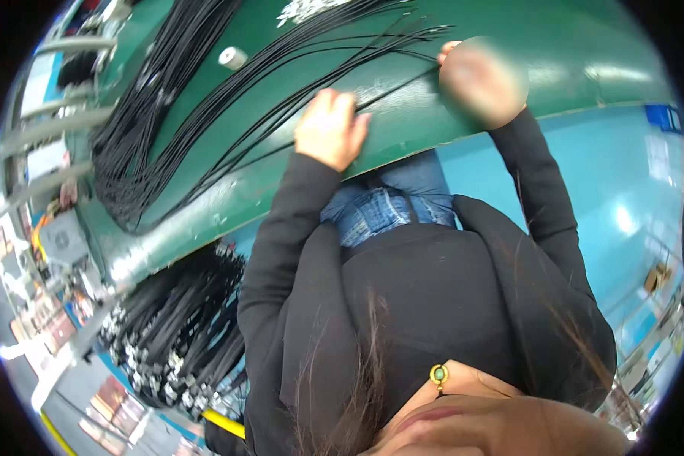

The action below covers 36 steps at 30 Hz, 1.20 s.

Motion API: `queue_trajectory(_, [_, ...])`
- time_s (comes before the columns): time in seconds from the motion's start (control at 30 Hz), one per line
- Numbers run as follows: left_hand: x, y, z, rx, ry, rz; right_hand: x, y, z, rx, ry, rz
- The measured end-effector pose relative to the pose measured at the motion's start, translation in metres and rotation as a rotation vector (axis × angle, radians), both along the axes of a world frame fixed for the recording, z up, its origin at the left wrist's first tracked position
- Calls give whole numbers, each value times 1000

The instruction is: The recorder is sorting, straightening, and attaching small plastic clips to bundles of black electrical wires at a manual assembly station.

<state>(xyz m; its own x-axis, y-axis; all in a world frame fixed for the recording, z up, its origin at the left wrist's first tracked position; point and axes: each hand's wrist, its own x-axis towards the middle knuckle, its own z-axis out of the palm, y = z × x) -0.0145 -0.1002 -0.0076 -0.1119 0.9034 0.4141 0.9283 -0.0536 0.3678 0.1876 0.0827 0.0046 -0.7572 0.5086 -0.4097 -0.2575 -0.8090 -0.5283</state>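
My left hand point(329, 128) is at the near edge of the green table, its fingers curled over a black cable point(395, 90) and the thumb out to the side. That cable runs almost straight from there to my right hand point(482, 83), where its end goes out of sight. A blur covers most of the right hand; only a few bent fingertips show at its upper left. Beyond my left hand, a long looped bundle of black cables point(228, 118) lies on the table, its loose ends fanning out toward my right hand.
A thicker cable bundle point(163, 72) lies at the left of the green table point(585, 57). A white spool point(232, 58) stands between bundles, and a pile of small white parts point(311, 9) lies at the far edge. Below the table's left end hang many black cables point(175, 319) with pale connectors.
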Motion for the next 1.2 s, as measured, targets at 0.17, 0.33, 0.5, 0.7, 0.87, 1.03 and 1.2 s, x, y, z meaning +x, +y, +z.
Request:
queue_trajectory(0.17, [28, 27, -4, -76, 49, -76, 0, 0, -7, 90, 33, 69])
queue_trajectory(0.33, [37, 8, 4, -105, -130, -171, 17, 7, -8, 142, -26, -22])
queue_trajectory(0.5, [39, 24, 8, -71, -116, -20, 19, -1, 4, 129, -75, -156])
queue_trajectory(0.7, [33, 42, 8, -225, -228, -53, 12, -5, -2, 36, -48, -214])
queue_trajectory(0.87, [55, 66, 8, -138, -220, -180, 17, -14, -7, 7, -30, -284])
queue_trajectory(1.03, [56, 75, 13, -2, -342, -110, 22, -10, -21, 52, 10, -371])
queue_trajectory(1.2, [57, 78, 5, 8, -356, -84, 16, -14, -16, 122, -30, -289])
